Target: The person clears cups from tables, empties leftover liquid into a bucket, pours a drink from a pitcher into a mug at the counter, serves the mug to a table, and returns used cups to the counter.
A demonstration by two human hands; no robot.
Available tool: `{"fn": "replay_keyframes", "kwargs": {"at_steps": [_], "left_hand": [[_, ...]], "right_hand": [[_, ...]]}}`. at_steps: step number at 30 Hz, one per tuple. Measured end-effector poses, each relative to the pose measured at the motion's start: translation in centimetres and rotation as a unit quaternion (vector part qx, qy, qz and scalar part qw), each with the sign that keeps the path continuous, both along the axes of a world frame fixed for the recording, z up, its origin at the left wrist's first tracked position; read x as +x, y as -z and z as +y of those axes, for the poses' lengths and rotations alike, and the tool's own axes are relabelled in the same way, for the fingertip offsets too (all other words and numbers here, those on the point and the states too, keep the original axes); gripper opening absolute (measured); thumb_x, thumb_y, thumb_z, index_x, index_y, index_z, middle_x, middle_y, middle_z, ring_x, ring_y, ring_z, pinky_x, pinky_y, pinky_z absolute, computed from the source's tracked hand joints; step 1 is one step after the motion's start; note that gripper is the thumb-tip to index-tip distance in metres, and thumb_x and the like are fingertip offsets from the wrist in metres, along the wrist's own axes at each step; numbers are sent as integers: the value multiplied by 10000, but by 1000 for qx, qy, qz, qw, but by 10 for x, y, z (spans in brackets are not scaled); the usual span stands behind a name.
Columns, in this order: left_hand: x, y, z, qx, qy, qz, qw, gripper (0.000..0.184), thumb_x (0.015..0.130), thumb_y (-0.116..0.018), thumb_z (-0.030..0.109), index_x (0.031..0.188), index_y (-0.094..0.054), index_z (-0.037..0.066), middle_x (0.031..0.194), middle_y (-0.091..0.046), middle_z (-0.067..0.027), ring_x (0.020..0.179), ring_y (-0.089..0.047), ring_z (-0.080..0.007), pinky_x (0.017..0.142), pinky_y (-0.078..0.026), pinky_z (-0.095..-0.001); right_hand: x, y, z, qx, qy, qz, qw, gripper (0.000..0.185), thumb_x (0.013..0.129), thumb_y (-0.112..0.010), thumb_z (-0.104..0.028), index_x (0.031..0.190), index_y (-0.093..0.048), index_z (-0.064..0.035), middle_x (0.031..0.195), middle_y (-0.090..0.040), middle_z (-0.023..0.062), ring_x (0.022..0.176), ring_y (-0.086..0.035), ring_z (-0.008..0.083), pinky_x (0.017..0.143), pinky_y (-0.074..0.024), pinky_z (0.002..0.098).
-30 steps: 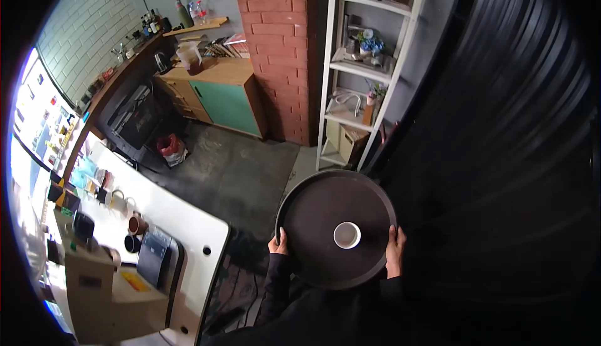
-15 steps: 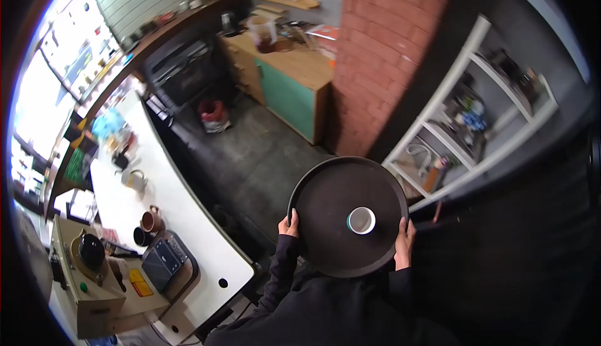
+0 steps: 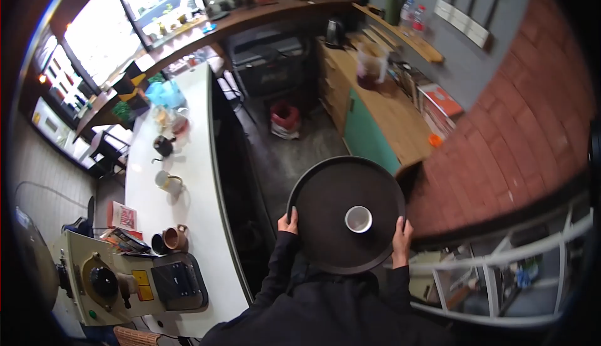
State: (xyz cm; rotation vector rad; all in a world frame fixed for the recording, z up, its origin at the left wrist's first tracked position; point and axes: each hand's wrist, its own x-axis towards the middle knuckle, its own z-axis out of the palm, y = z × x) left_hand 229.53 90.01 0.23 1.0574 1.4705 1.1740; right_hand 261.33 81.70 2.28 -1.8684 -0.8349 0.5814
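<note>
A round black serving tray (image 3: 332, 246) is held level in front of my body. My left hand (image 3: 288, 221) grips its left rim, with the fingers hidden beneath. On the opposite side, my right hand (image 3: 402, 241) is closed on the right rim, thumb on the edge. One small white cup (image 3: 359, 219) stands upright on the tray, right of its middle. I cannot make out what, if anything, is inside the cup.
Along the left runs a white counter (image 3: 194, 202) bearing brown mugs (image 3: 174, 239), a scale (image 3: 180, 283) and a beige machine (image 3: 100, 282). Ahead are a wooden cabinet (image 3: 375, 130) and a bin with a red liner (image 3: 285, 119). A white shelf rack (image 3: 491, 289) stands right.
My view has turned to the right and moved forward along the counter. Both hands keep the tray in the same hold, and the cup stays on it.
</note>
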Motion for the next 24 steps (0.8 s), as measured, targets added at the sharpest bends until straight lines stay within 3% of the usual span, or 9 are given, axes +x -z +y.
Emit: {"fn": "replay_keyframes", "kwargs": {"at_steps": [2,4,7,8,14,17,20,22,24], "left_hand": [[-6,10,36,2,-39,12,999,457,969,-563,378,745,-579,-19,652,-525,38,646,-443,-58,559,-389,-274],[-7,-8,61,10,-62,-15,998,453,966,-568,371,735,-575,-18,636,-517,38,625,-435,-55,541,-379,-277],[-13,17,105,-26,-84,3,996,448,964,-571,361,697,-553,2,582,-473,48,576,-406,-40,497,-345,-277],[-9,26,120,-5,-94,-11,995,450,965,-568,359,682,-545,10,577,-459,51,569,-393,-39,490,-331,-278],[19,54,257,-14,-29,-2,999,446,955,-583,369,687,-542,15,578,-449,56,553,-371,-47,489,-319,-279],[50,43,336,11,9,-4,1000,443,948,-594,373,690,-519,21,580,-437,53,555,-356,-48,486,-306,-276],[80,32,392,-11,78,-31,996,422,949,-594,366,690,-523,41,564,-424,56,541,-360,-46,478,-299,-274],[100,57,433,-45,132,-47,989,425,936,-609,392,665,-508,80,533,-433,45,483,-382,-57,455,-308,-293],[120,62,449,-112,162,-94,976,376,948,-597,360,699,-543,84,540,-457,51,473,-399,-63,445,-313,-283]], "right_hand": [[1,4,52,33,-30,60,997,376,989,-480,-306,908,-548,56,835,-585,144,769,-519,209,712,-427,374],[3,4,95,32,-80,109,990,416,984,-497,-327,1018,-570,81,967,-613,191,894,-563,246,810,-439,372],[14,32,152,-21,-91,109,990,579,972,-522,-366,1248,-477,141,1272,-516,290,1221,-482,332,1022,-357,376],[8,45,174,97,-54,49,993,261,991,-494,-215,886,-556,15,771,-488,-19,754,-409,63,677,-384,266],[25,69,255,15,49,35,998,244,976,-525,-199,996,-562,41,907,-569,59,835,-481,140,773,-414,305],[31,54,302,19,117,186,975,490,946,-586,-188,1329,-445,83,1318,-501,152,1235,-448,210,1036,-343,326],[45,58,327,-3,160,223,962,568,942,-587,-169,1397,-358,81,1408,-433,171,1323,-383,229,1092,-294,325],[44,53,336,33,239,319,917,518,934,-561,-91,1397,-380,56,1419,-433,152,1278,-427,218,1052,-341,320],[59,125,319,85,204,286,933,487,933,-528,-40,1396,-392,30,1381,-480,132,1230,-475,215,1026,-367,312]]}}
